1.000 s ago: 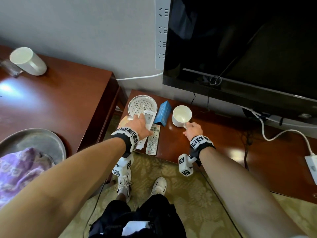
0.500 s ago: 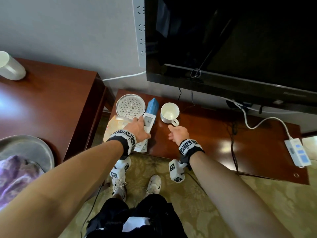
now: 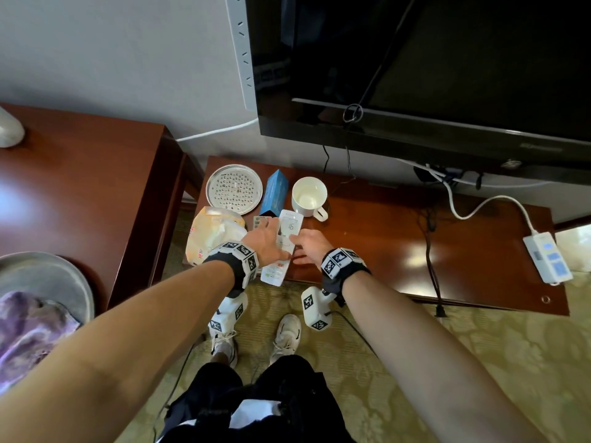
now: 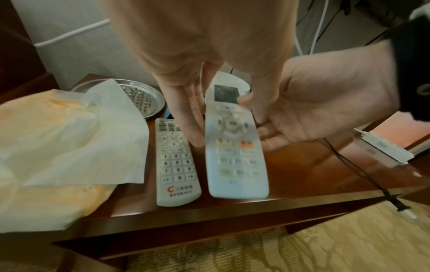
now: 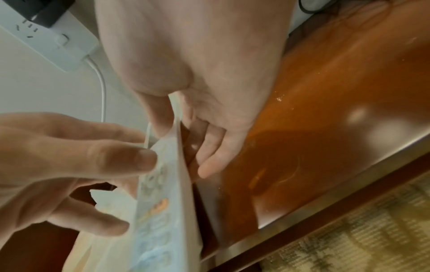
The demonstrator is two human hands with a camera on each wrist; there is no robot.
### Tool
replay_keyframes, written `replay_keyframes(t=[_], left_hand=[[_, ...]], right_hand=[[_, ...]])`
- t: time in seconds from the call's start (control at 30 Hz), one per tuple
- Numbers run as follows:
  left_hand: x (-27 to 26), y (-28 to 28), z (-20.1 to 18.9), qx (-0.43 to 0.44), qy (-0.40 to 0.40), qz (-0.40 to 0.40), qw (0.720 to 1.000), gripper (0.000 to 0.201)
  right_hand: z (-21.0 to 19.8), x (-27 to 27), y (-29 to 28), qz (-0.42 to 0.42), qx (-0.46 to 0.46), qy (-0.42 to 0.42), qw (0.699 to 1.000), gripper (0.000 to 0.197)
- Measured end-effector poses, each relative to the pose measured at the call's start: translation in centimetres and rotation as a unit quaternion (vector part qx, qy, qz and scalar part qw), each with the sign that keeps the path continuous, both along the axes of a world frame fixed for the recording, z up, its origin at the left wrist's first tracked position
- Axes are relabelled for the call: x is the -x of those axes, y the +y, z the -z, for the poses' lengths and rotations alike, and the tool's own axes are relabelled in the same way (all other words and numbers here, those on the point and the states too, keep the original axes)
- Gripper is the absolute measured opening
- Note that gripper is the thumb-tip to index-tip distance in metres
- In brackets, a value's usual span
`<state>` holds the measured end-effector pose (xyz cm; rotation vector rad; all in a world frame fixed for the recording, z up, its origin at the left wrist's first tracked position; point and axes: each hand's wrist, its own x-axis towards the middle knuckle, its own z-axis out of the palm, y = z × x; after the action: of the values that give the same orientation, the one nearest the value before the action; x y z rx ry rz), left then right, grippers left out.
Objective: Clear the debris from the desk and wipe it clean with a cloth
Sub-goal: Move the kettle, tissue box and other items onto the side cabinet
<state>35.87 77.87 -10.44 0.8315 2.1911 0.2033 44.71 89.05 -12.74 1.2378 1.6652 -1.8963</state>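
The white air-conditioner remote [image 3: 289, 227] with a small display is lifted slightly off the low wooden desk [image 3: 399, 251], tilted. My left hand [image 4: 227, 128] holds it from the left, fingers along one edge and thumb on the other. From the right my right hand [image 5: 184, 145] pinches it, thumb on its face and fingers beneath. A grey TV remote [image 4: 174, 162] lies flat beside it. A crumpled tissue packet [image 3: 214, 235] sits at the desk's left end. A purple cloth [image 3: 28, 330] lies in a metal basin [image 3: 64, 270] on the taller desk.
Behind the remotes stand a perforated metal dish [image 3: 234, 189], a blue box [image 3: 275, 191] and a white cup [image 3: 309, 193]. A television [image 3: 415, 59] hangs over the desk, with cables and a white power strip [image 3: 547, 259] at the right.
My right hand left the cup's handle and moved left onto the air-conditioner remote. My left hand raised that remote off the desk beside the TV remote.
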Motion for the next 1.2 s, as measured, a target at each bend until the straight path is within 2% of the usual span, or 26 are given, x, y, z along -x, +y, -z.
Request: replay_keyframes(t=[0.13, 0.37, 0.57, 0.67, 0.83, 0.97, 1.1, 1.2], left_hand=[[0.6, -0.8, 0.3, 0.009, 0.018, 0.034, 0.999, 0.091], [2.6, -2.9, 0.3, -0.005, 0.061, 0.031, 0.998, 0.079], [4.0, -4.5, 0.7, -0.029, 0.078, 0.017, 0.996, 0.064], [4.7, -5.0, 0.4, -0.035, 0.082, 0.005, 0.996, 0.050], [5.1, -4.9, 0.0, -0.034, 0.078, -0.010, 0.996, 0.042], [5.1, -4.9, 0.0, -0.031, 0.071, -0.010, 0.997, 0.039], [5.3, -4.7, -0.9, -0.035, 0.065, -0.015, 0.997, 0.035], [6.0, -4.7, -1.6, -0.036, 0.069, -0.017, 0.997, 0.041]], right_hand=[[1.7, -0.7, 0.5, -0.027, -0.057, -0.039, 0.997, 0.025], [3.7, -0.5, 0.7, -0.058, -0.143, -0.071, 0.985, 0.030], [4.7, 1.6, 0.1, -0.039, -0.175, -0.069, 0.981, 0.029], [5.0, 2.4, 0.1, -0.027, -0.177, -0.077, 0.981, 0.026], [5.0, 2.6, 0.3, -0.043, -0.203, -0.096, 0.974, 0.020], [4.6, 2.9, 0.1, -0.061, -0.217, -0.123, 0.966, 0.023], [3.3, 2.9, 0.6, -0.053, -0.222, -0.158, 0.961, 0.015], [2.0, 3.2, 0.7, -0.054, -0.222, -0.166, 0.959, 0.009]])
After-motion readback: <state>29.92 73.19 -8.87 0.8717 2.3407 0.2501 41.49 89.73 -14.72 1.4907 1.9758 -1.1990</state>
